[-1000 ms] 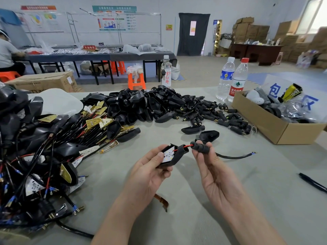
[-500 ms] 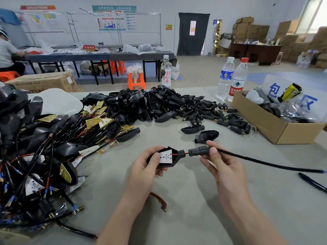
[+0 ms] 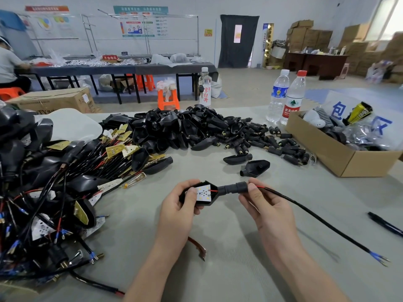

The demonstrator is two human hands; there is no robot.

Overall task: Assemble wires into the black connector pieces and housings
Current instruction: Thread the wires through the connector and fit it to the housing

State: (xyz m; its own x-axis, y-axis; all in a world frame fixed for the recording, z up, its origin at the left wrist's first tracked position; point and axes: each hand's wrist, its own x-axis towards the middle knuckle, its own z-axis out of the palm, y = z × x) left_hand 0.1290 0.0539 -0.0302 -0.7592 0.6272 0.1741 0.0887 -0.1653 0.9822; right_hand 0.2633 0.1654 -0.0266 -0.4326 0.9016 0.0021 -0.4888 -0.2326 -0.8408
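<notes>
In the middle of the frame, the left hand (image 3: 176, 205) grips a black housing (image 3: 214, 197) with a small white board (image 3: 202, 192) inside it. The right hand (image 3: 266, 205) pinches the black connector piece (image 3: 235, 188) with thumb and fingers. Half a second ago there was a little gap between the two parts. Now the connector piece has slid left and touches the neck of the housing. The wire (image 3: 316, 219) has moved too. It went almost straight to the right edge before, and now it hangs down to the lower right, where its blue ends (image 3: 379, 258) show over the table (image 3: 218, 275). The big pile of black housings (image 3: 185, 127) at the top middle has not moved.
</notes>
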